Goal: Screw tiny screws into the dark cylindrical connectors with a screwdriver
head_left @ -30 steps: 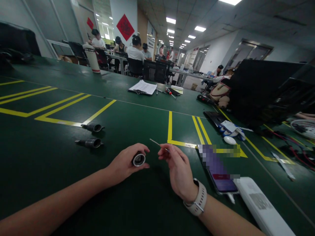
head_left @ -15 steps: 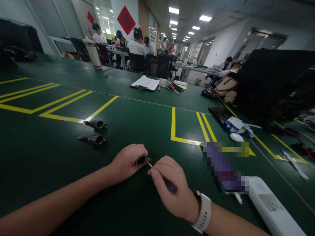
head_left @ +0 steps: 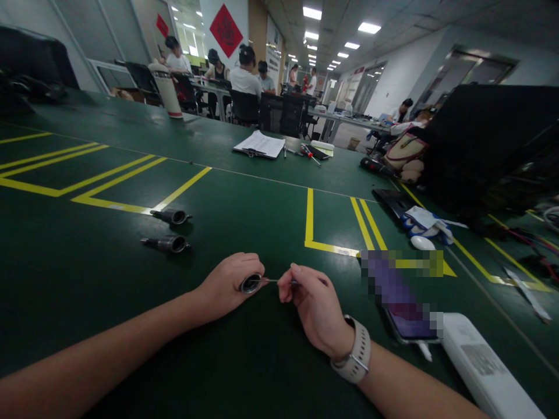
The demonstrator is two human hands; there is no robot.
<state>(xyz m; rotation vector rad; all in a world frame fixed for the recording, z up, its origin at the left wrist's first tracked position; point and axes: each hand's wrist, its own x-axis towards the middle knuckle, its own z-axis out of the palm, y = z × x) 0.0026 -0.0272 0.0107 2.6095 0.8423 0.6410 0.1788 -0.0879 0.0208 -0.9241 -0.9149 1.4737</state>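
My left hand (head_left: 229,285) is wrapped around a dark hollow metal part (head_left: 250,284), its round opening facing me. The rest of that part is hidden by my fingers. In my right hand (head_left: 318,308) is a small screwdriver (head_left: 273,281), held between thumb and fingertips with most of its handle hidden. Its thin shaft points left and reaches the side of the metal part by my left fingers; whether the tip sits in a screw is too small to tell. Two similar metal parts, one farther (head_left: 172,216) and one nearer (head_left: 168,244), lie on the table to the left.
Yellow tape lines mark the green table (head_left: 244,209). On the right lie a phone (head_left: 414,330), a white power strip or adapter (head_left: 484,361), a white mouse-like object (head_left: 422,242) and gloves (head_left: 425,221). Farther back are a clipboard (head_left: 259,144), a red screwdriver (head_left: 309,153) and a tumbler (head_left: 166,93).
My right hand has turned, its palm side and fingertips now showing, and the screwdriver has swung from slanting to nearly level. My left hand stays in place around the metal part.
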